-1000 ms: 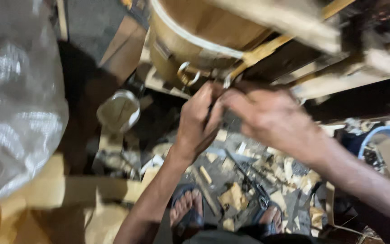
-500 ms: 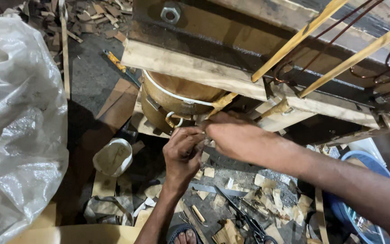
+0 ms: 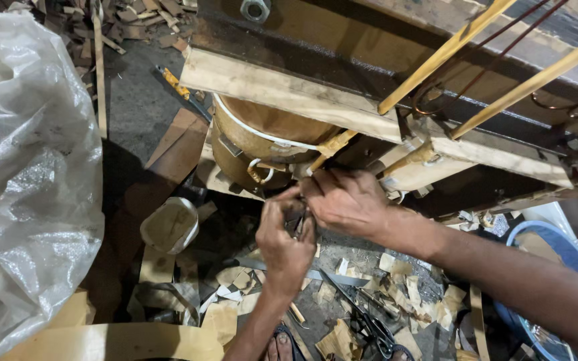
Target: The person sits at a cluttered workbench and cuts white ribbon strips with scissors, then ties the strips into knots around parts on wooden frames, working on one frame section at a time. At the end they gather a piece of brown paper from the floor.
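Both hands, L (image 3: pixel 287 246) & R (image 3: pixel 346 200), fingers pinched on thin lead below paper-wrapped brown round coil (image 3: pixel 262 144) w/ white cord (image 3: pixel 255 134) already on; lead unfinished.

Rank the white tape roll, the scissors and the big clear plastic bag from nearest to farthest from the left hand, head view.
From the left hand:
1. White tape roll, on the floor to its left.
2. Scissors, on the floor lower right among paper scraps; nearly as close.
3. Clear plastic bag, far left.
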